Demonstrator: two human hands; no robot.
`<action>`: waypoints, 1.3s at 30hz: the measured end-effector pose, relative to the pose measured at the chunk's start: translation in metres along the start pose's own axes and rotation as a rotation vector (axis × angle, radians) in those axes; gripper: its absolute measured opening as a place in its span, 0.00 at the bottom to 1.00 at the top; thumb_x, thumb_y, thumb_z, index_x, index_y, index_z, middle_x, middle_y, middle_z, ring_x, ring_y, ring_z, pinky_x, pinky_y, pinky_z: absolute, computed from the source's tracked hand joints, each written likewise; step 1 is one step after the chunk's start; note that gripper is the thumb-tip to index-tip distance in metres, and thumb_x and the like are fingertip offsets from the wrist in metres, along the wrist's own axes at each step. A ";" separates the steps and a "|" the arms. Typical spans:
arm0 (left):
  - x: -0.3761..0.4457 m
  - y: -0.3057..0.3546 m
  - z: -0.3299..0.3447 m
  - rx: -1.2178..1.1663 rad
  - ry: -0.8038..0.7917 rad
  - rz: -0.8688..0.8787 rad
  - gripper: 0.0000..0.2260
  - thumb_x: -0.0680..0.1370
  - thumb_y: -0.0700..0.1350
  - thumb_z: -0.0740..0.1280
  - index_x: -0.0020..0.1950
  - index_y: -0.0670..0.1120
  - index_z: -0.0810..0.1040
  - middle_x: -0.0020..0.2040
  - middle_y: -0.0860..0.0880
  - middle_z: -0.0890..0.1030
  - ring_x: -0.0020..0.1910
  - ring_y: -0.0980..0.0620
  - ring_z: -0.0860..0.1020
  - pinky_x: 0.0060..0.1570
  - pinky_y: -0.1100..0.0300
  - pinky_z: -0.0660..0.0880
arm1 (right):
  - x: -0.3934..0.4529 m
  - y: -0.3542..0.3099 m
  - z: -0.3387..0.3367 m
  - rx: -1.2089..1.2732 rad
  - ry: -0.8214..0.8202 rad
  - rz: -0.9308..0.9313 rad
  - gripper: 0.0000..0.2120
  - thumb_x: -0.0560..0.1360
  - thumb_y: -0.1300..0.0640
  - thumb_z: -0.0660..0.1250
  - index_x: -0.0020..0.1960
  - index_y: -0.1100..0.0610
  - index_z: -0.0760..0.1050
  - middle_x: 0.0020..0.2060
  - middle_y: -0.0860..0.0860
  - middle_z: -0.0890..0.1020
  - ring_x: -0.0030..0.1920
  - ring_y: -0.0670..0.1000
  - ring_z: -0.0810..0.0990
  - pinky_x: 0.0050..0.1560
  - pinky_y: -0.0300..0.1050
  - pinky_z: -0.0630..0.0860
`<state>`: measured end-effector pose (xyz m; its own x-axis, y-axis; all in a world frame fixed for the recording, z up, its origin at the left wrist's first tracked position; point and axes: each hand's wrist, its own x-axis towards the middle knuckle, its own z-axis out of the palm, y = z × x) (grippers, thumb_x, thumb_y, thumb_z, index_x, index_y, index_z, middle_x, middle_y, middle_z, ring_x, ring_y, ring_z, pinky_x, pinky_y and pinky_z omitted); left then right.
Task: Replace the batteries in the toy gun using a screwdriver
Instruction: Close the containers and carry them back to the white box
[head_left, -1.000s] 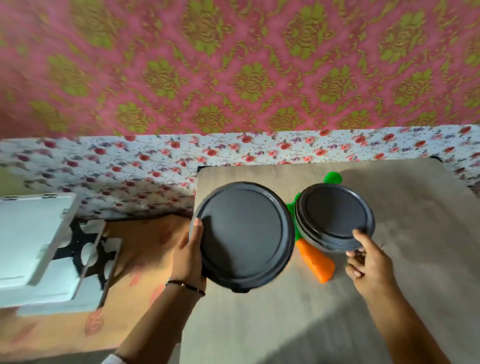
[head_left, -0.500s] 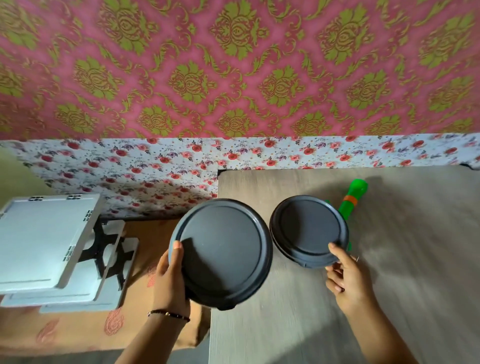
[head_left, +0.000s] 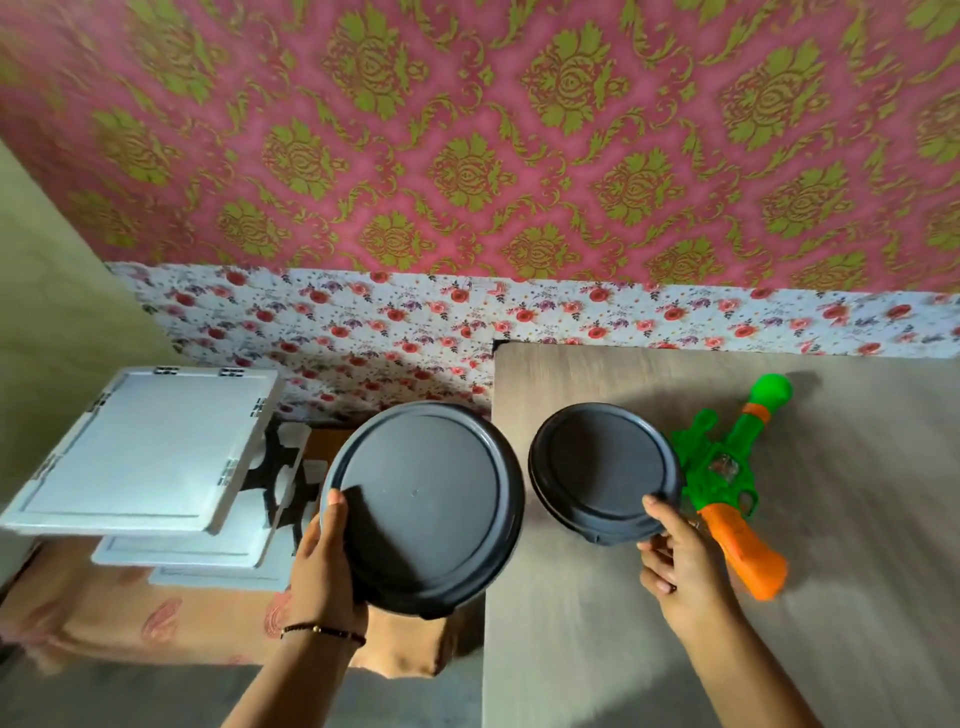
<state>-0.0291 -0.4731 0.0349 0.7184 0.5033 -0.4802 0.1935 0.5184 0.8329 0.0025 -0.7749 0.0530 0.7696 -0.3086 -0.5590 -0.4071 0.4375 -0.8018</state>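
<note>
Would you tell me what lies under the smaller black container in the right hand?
Under the smaller black container, held by the right hand, only bare table shows around it. The toy gun lies beside it, right of it. Whatever sits directly beneath is covered.

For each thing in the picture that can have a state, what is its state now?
Left hand: grips the larger black lid.
Larger black lid: held up, tilted, past the table's left edge.
Right hand: pinches the smaller black lid's near rim.
Smaller black lid: held over the table.
Toy gun: lies on the table, untouched.
</note>
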 end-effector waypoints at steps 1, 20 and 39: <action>0.000 0.006 -0.009 -0.011 0.001 0.009 0.17 0.77 0.57 0.65 0.59 0.47 0.79 0.62 0.42 0.79 0.62 0.42 0.75 0.64 0.41 0.70 | -0.008 0.005 0.006 0.007 0.000 0.001 0.15 0.74 0.57 0.67 0.35 0.59 0.64 0.27 0.55 0.67 0.13 0.43 0.57 0.16 0.30 0.53; -0.007 0.115 -0.304 -0.154 0.244 0.176 0.10 0.78 0.52 0.65 0.47 0.47 0.79 0.53 0.45 0.80 0.53 0.47 0.76 0.59 0.47 0.73 | -0.165 0.166 0.211 -0.094 -0.220 0.164 0.13 0.71 0.56 0.70 0.34 0.58 0.67 0.21 0.52 0.68 0.12 0.43 0.57 0.16 0.29 0.52; 0.126 0.185 -0.343 -0.157 0.449 0.263 0.09 0.79 0.49 0.65 0.50 0.45 0.79 0.52 0.45 0.80 0.51 0.48 0.76 0.56 0.50 0.73 | -0.095 0.213 0.419 -0.401 -0.361 0.300 0.06 0.73 0.56 0.69 0.41 0.53 0.71 0.31 0.49 0.66 0.15 0.42 0.54 0.14 0.33 0.50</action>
<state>-0.1316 -0.0766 0.0343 0.3668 0.8577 -0.3604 -0.0809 0.4153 0.9061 0.0484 -0.2983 0.0237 0.6820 0.1153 -0.7222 -0.7312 0.0871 -0.6766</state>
